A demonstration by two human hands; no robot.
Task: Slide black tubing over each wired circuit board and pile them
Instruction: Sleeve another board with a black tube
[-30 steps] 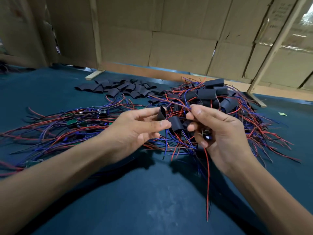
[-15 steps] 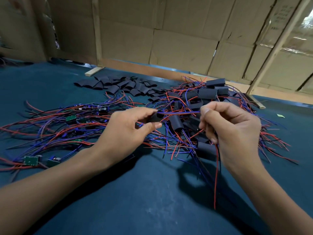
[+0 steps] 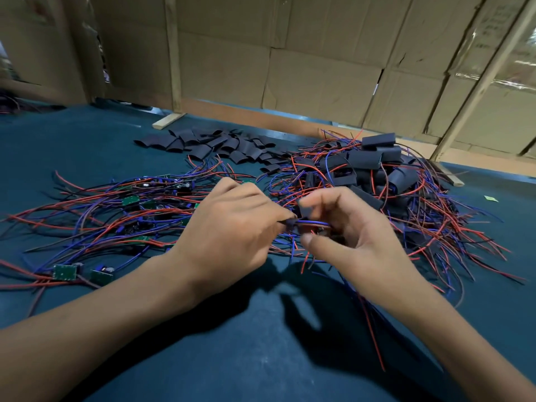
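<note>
while your left hand (image 3: 232, 224) pinches the mouth of a black tube (image 3: 288, 222), your right hand (image 3: 345, 230) pinches the red and blue wires (image 3: 314, 223), feeding them in, likely so the board can follow. finished pieces (image 3: 374, 166) pile at right on the tabletop (image 3: 261, 358); bare boards (image 3: 130, 201) wait left. no writing is legible.

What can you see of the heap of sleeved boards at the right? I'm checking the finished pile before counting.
The heap of black-sleeved circuit boards lies on the dark teal cloth table, right of centre and behind the right hand. Matte black tube sleeves lie stacked at mixed angles, some upright, some flat. Thin red and blue wires stick out all round. Neither hand clearly touches it.
</note>
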